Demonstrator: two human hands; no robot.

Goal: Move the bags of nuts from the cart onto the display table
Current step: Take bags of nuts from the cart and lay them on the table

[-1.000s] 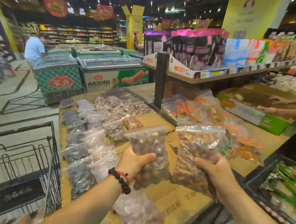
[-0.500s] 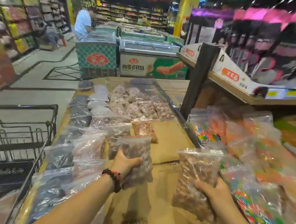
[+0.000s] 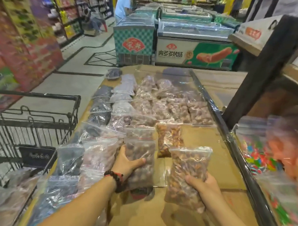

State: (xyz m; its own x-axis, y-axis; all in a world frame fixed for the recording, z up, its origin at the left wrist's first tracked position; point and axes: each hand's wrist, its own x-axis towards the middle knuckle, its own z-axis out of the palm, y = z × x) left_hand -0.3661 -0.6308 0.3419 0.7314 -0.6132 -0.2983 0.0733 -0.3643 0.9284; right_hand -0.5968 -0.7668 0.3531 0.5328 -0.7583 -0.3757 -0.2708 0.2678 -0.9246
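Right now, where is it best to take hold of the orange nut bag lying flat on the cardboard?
Grip the orange nut bag across its full middle, from above. It lies flat, with bare cardboard on its right side. The empty zip end would be a poorer hold.

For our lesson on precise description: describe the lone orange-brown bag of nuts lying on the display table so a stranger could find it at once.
Start at the cardboard-covered display table beside the black wire cart. Just beyond the two bags in the person's hands lies the orange-brown bag, at the near end of the rows. Its contents are brighter orange than the dull brownish and dark bags alongside.
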